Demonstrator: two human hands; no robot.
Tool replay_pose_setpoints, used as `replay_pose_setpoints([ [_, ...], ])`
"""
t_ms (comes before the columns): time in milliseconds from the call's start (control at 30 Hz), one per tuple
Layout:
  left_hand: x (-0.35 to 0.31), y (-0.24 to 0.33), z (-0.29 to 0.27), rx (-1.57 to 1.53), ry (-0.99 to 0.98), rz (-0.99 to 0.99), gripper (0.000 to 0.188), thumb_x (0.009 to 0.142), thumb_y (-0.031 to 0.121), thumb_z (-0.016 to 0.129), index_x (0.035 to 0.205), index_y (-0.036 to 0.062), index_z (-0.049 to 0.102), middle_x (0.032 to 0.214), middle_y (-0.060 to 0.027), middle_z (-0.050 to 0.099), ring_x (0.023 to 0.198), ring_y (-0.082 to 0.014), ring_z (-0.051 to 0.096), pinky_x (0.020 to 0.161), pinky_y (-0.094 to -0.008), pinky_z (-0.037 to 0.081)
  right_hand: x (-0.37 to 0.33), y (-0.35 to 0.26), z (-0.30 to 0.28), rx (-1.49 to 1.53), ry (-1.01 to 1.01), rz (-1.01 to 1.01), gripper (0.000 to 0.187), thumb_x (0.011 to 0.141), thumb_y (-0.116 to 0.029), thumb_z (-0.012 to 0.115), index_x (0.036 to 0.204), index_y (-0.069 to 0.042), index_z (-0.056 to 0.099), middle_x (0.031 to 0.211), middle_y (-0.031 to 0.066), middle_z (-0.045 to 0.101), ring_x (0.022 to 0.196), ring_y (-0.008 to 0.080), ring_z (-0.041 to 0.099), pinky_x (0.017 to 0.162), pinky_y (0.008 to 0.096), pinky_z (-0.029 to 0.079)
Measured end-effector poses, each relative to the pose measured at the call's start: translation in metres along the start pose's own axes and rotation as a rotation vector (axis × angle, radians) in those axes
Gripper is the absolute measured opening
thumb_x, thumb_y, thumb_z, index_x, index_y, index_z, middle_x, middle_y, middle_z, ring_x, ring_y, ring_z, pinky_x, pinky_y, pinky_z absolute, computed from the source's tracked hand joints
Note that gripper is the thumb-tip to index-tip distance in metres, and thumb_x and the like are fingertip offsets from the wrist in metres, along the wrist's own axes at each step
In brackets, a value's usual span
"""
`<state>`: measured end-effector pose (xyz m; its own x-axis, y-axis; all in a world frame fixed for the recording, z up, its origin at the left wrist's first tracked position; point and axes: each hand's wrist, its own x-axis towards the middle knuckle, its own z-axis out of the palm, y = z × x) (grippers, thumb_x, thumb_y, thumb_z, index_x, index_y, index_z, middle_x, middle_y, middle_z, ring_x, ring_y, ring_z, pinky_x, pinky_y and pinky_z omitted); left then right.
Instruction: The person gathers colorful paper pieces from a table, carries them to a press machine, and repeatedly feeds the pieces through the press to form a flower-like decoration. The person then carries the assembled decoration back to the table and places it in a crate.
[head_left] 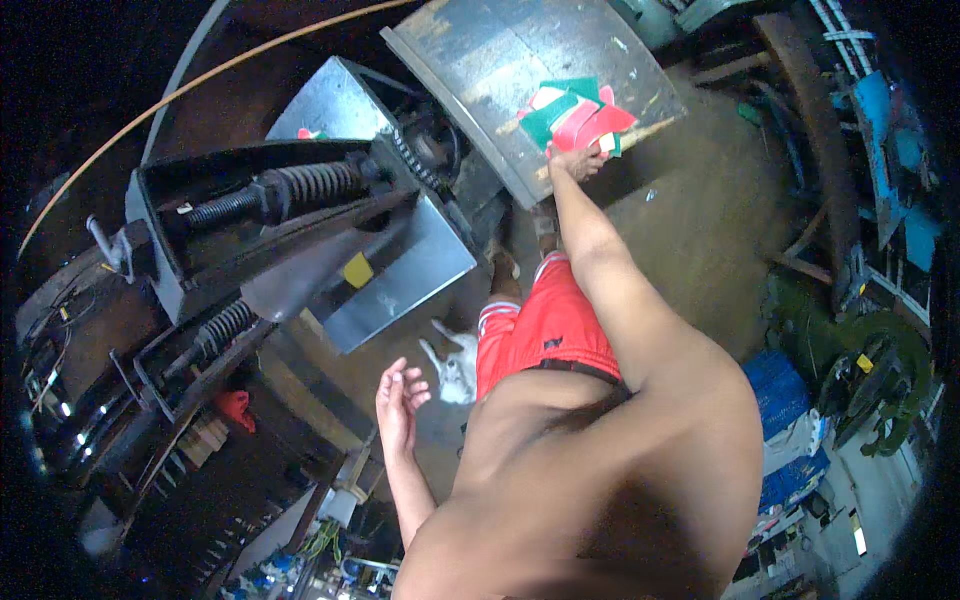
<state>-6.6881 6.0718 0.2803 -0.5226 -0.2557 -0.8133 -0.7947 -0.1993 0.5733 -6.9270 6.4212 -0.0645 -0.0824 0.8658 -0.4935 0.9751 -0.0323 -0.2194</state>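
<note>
My right hand (578, 162) is reached out to the near edge of a worn metal-topped table, its thumb and fingers closed on the near end of a loose pile of flat red and green pieces (585, 118). The pieces overlap and fan out over the tabletop (480, 70). Their material cannot be made out. My left hand (402, 395) hangs in the air at my left side, holding nothing, its fingers loosely bent and apart. A machine with a thick coil spring (310, 190) on a threaded rod stands beyond it.
Left of the table, the machine has a metal chute (400, 285) with a yellow flat piece (358, 270) on it. A white cat (456, 370) lies on the floor near my legs. Blue bundles (775, 395) and a metal frame (815, 150) are at the right.
</note>
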Motion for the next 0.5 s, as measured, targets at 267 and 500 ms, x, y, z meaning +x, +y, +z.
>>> replay_pose_setpoints([
  [267, -0.007, -0.026, 0.023, -0.021, -0.060, 0.002, 0.034, 0.098, 0.026, 0.049, 0.124, 0.0041, 0.048, 0.100, -0.0085, 0.062, 0.079, -0.0149, 0.063, 0.067, -0.0284, 0.054, 0.035, 0.036, -0.034, 0.182, -0.098, -0.053, 0.080, 0.067, -0.026, 0.082, 0.126, -0.007, 0.032, 0.102, 0.0209, 0.062, 0.097, 0.0409, 0.062, 0.082, 0.0485, 0.050],
  [500, -0.005, -0.031, 0.004, 0.082, -0.019, 0.066, 0.037, 0.097, 0.029, 0.051, 0.123, 0.0041, 0.050, 0.100, -0.0076, 0.063, 0.078, -0.0133, 0.061, 0.068, -0.0268, 0.052, 0.066, 0.050, -0.080, 0.581, -0.652, -0.745, 0.033, 0.080, -0.024, 0.074, 0.102, -0.001, 0.067, 0.099, 0.0135, 0.068, 0.093, 0.0210, 0.064, 0.084, 0.0323, 0.047],
])
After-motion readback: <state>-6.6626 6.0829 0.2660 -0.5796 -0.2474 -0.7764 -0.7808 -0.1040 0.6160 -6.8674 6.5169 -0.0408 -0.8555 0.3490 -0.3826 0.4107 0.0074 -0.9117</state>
